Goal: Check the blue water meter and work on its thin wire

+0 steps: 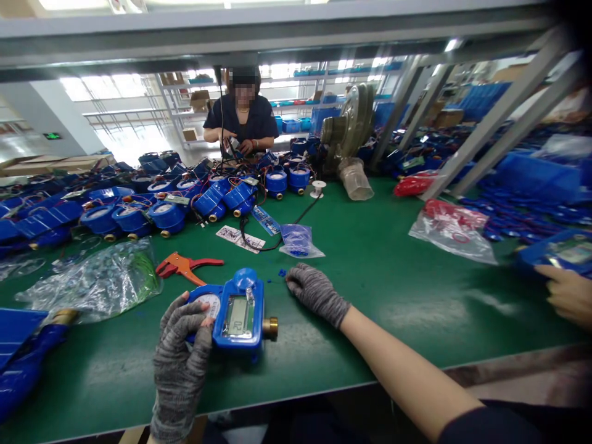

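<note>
Nearest of all, the left hand point(182, 345), in a grey knit glove, grips the blue meter point(234, 316) by its dial end, thumb pressed on the round face. The meter lies flat on the green worktop point(370, 296), screen up, its brass fitting pointing away from that hand. Just beyond the meter's fitting end, the right hand point(317, 293), gloved too, rests palm down on the worktop with fingers loosely spread, holding nothing, fingertips beside a few small blue bits point(282, 272).

Just behind the meter, orange pliers point(182, 266) lie with their handles apart. Out past the meter's dial end sits a crumpled clear bag point(99, 283). A little further back than the pliers, a small plastic bag of blue parts point(300, 242) and some printed labels point(240, 238) sit near a black cable.

Beyond those, a crowd of blue meters point(161, 213) with red wiring covers the worktop. At the far edge behind them, another person point(243, 120) in a dark top works with both hands. Well off beyond the meter's fitting end, at the frame's edge, someone else's bare hand point(568, 296) comes in.
</note>
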Tool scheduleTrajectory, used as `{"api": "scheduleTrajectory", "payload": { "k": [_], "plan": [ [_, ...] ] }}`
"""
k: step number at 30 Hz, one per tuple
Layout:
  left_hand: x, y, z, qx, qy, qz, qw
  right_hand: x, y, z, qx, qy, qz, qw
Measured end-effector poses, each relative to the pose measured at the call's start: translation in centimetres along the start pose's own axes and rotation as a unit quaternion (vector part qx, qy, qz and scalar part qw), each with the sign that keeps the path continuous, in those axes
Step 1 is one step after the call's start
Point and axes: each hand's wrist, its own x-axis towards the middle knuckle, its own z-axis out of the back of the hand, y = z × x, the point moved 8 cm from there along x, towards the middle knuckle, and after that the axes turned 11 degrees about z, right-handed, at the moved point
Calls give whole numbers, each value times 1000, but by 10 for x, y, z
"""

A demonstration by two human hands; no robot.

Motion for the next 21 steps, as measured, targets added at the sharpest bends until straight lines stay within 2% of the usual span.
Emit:
{"api": "scheduleTrajectory", "payload": {
  "k": [3, 7, 12, 15, 18, 21],
  "plan": [
    [2, 10, -1, -34, 5, 61, 998, -1, 5, 2, 7, 3, 7, 1000],
    [1, 24, 4, -66, -28, 170, 983, 1, 5, 5, 21, -1, -2, 1000],
    [2, 33, -2, -135, 40, 230, 963, 5, 9, 14, 59, -10, -8, 998],
    [5, 43, -4, -178, 80, 263, 945, 3, 29, 27, 131, -42, 49, 989],
    [11, 51, -7, -221, 105, 284, 927, 0, 52, 42, 234, -92, 127, 960],
    [19, 53, -12, -252, 132, 288, 914, 0, 63, 45, 266, -87, 155, 947]
  ]
}}
